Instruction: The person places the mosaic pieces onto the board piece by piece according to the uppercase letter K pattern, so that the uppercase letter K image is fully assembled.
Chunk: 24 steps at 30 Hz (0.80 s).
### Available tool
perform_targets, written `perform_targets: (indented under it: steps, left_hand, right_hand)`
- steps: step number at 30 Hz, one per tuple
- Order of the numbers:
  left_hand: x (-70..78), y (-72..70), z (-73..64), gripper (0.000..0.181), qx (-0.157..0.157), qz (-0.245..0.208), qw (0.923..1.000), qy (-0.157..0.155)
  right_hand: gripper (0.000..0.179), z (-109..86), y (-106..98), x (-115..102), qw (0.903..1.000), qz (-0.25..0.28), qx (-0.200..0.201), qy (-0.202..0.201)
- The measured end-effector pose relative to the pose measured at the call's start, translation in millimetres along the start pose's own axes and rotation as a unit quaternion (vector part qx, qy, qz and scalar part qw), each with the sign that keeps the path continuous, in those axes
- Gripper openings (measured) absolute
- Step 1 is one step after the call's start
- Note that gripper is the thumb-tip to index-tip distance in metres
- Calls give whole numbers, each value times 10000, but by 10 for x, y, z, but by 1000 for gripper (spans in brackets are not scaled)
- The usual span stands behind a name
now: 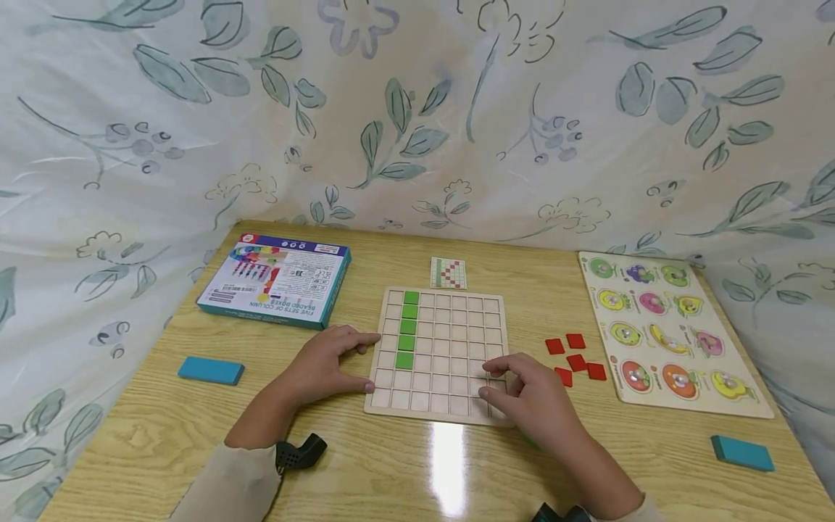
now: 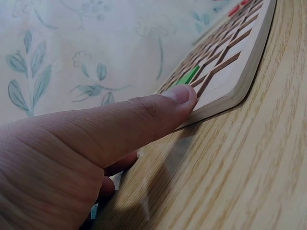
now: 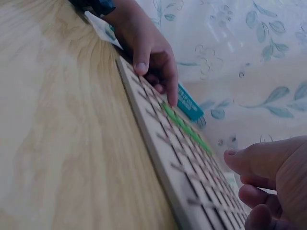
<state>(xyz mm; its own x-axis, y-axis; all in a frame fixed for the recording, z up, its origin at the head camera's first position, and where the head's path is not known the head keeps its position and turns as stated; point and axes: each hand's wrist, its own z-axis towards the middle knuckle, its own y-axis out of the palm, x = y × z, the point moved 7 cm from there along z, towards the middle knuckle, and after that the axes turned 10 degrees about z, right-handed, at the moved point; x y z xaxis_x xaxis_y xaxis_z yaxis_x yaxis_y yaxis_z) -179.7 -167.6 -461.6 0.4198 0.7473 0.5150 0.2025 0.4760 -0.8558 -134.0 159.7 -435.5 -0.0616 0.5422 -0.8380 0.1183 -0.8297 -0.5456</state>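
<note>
A wooden grid board (image 1: 433, 415) lies flat in the middle of the table. Several green square tiles (image 1: 407, 327) form a line down its second column from the left. My left hand (image 1: 326, 366) rests at the board's left edge; in the left wrist view the thumb (image 2: 180, 98) lies against the rim near a corner. Over the lower right cells hovers my right hand (image 1: 538, 399), fingers loosely bent, with nothing seen between thumb and forefinger. A bit of green (image 1: 530, 440) peeks out below it, mostly hidden. Several red square tiles (image 1: 577, 362) lie right of the board.
A small pattern card (image 1: 449, 273) lies behind the board. Back left is a flat printed box (image 1: 280, 279); at right, a fruit peg puzzle (image 1: 750, 409). Blue blocks sit at left (image 1: 211, 370) and right (image 1: 742, 452). A patterned cloth (image 1: 417, 109) hangs behind.
</note>
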Motion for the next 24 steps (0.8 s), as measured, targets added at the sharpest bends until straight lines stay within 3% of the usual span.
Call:
perform_targets:
  steps: [9, 24]
  left_hand:
    - [-18, 11, 2, 79, -103, -6, 9999, -73]
    - [-28, 32, 7, 79, -121, 29, 9998, -126]
  right_hand:
    - [32, -205, -232, 214, 9988, -32, 279, 390]
    - [35, -340, -463, 434, 9959, -658, 506, 368]
